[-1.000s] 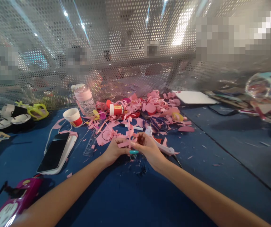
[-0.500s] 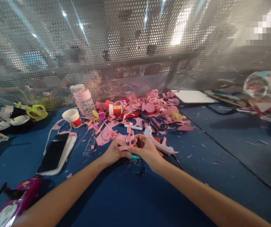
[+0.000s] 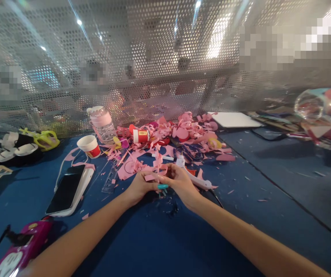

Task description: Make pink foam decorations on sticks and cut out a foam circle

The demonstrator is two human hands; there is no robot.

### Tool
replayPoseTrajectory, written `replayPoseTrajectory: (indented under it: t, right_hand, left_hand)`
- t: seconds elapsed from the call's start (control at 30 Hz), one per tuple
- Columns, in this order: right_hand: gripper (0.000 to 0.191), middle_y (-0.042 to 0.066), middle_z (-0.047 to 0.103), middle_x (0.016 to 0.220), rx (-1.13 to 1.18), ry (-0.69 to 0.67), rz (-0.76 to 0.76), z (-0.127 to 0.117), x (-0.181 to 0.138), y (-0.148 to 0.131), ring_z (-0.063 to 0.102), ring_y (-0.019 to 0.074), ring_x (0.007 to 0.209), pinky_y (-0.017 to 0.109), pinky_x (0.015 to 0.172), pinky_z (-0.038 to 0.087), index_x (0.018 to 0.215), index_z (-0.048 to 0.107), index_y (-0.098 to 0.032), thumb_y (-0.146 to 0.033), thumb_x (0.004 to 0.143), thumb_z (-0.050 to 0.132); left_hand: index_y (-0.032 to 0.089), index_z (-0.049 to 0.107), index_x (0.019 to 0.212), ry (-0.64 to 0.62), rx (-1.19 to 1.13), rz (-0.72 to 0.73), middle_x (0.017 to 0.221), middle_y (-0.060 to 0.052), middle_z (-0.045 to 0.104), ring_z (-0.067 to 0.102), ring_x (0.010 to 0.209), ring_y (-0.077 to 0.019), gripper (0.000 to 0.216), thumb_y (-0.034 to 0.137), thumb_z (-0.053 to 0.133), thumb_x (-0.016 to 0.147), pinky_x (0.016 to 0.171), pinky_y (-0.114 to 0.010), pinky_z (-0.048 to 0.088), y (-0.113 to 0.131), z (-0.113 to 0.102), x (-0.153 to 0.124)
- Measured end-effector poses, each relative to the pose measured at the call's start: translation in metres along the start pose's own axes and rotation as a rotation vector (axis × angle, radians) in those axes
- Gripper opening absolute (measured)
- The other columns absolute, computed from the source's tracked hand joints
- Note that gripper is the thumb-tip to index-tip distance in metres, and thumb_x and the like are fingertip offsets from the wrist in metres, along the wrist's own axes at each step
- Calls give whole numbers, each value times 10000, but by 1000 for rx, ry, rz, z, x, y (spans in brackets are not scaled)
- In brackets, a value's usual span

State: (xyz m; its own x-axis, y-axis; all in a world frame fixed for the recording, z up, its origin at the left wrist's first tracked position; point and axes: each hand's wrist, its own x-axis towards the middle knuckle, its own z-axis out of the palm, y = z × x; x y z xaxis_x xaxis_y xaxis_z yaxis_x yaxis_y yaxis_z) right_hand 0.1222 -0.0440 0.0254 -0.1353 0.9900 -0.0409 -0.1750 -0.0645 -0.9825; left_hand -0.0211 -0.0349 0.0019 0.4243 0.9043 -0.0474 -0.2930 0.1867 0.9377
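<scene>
My left hand point(image 3: 139, 188) and my right hand point(image 3: 182, 186) meet over the middle of the blue table. Between their fingertips they hold a pink paper strip point(image 3: 158, 161) with curled bands, its tip pointing up. Both hands are closed in a pinch. A small teal piece point(image 3: 162, 186) shows just under the fingers; what it belongs to is hidden. Beside my right hand lies a white glue gun point(image 3: 201, 182) with an orange trigger. Just beyond the hands are a white marker point(image 3: 165, 157) and pink paper cut-outs point(image 3: 127, 167).
Pink paper scraps point(image 3: 183, 132) heap against the perforated metal screen point(image 3: 159, 46). Dark-handled scissors point(image 3: 193, 152), a tipped paper cup point(image 3: 141, 135), upright cups point(image 3: 88, 146) and a water bottle point(image 3: 102, 125) stand around. At left lie a phone point(image 3: 66, 189) and a purple device point(image 3: 27, 246).
Both hands stay together on the pink paper, with only a slight shift of the fingers. The paper has turned a little and stands straighter. The view has tilted slightly.
</scene>
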Motion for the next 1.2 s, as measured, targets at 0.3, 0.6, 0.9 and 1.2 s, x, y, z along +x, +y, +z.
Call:
replayPoseTrajectory:
  t: [0.3, 0.6, 0.9, 1.2]
  right_hand:
    - [346, -42, 527, 605, -48, -31, -12, 1, -4, -1, 493, 97, 517, 250, 510, 391, 689, 511, -192, -347, 529, 776]
    - [355, -17, 603, 666, 72, -108, 34, 0, -5, 1, 556, 138, 617, 280, 598, 448, 778, 606, -184, -344, 515, 784]
    - [264, -17, 597, 597, 37, -23, -12, -1, -4, -3, 535, 131, 618, 300, 681, 424, 563, 626, -194, -441, 596, 713]
    - [312, -29, 533, 469, 33, -142, 127, 9, -16, -2, 472, 91, 433, 265, 502, 396, 513, 591, -168, -440, 592, 722]
  left_hand:
    - [122, 631, 559, -21, 77, 9, 520, 24, 617, 570, 454, -94, 221, 189, 812, 451, 493, -220, 498, 1, 3, -3]
    - [120, 670, 659, -9, 85, 23, 613, -2, 654, 580, 522, -111, 232, 223, 795, 494, 545, -243, 496, -1, 0, -1]
    - [135, 661, 652, -88, 282, 152, 663, -10, 632, 580, 653, -132, 337, 364, 803, 449, 638, -231, 469, 17, -14, 8]
    - [177, 620, 1027, -60, 169, 195, 1049, -104, 634, 578, 989, -219, 535, 474, 712, 591, 836, -319, 448, 50, -24, 13]
